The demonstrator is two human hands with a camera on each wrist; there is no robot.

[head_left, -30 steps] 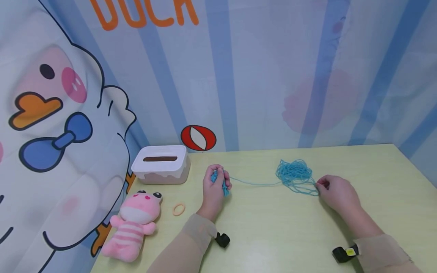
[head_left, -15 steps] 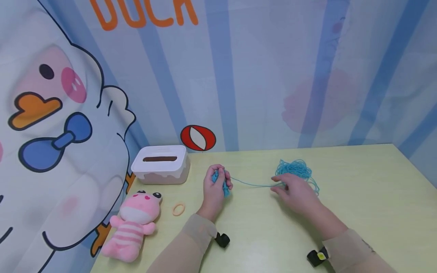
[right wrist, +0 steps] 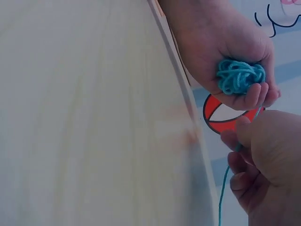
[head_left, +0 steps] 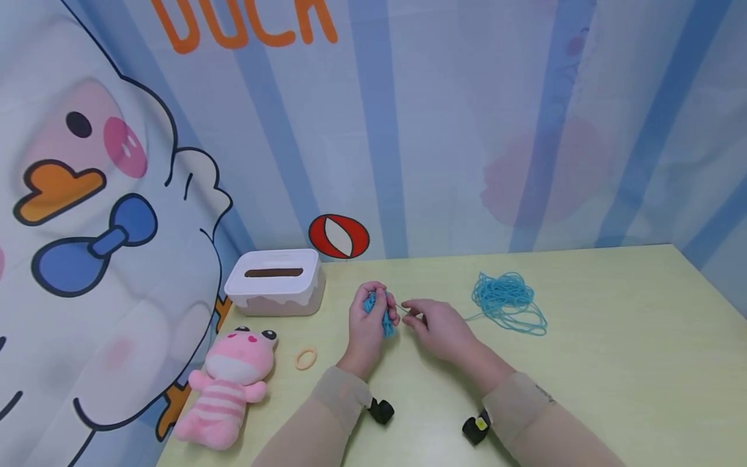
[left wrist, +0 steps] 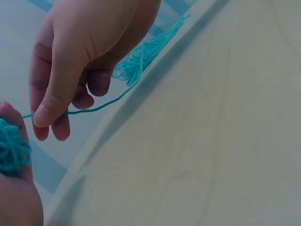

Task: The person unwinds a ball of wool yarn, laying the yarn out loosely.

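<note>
My left hand [head_left: 366, 327] grips a small bundle of blue yarn [right wrist: 241, 76], its fingers curled round the loops. Just to its right, my right hand [head_left: 440, 329] pinches the single strand [left wrist: 94, 109] between thumb and fingers, close to the left hand's fingertips. From there the strand runs back right to a loose heap of the same yarn [head_left: 505, 299] on the table. In the left wrist view the thumb [left wrist: 49, 106] covers part of the strand.
Left of the hands are a peach ring [head_left: 305, 359], a pink striped plush toy [head_left: 224, 389] and a white-lidded tissue box [head_left: 274, 285]. The pale table [head_left: 630, 363] meets a printed cloth backdrop [head_left: 438, 130].
From beside the yarn heap my right hand has moved left along the strand to near the left hand. The left hand keeps its grip and has hardly moved.
</note>
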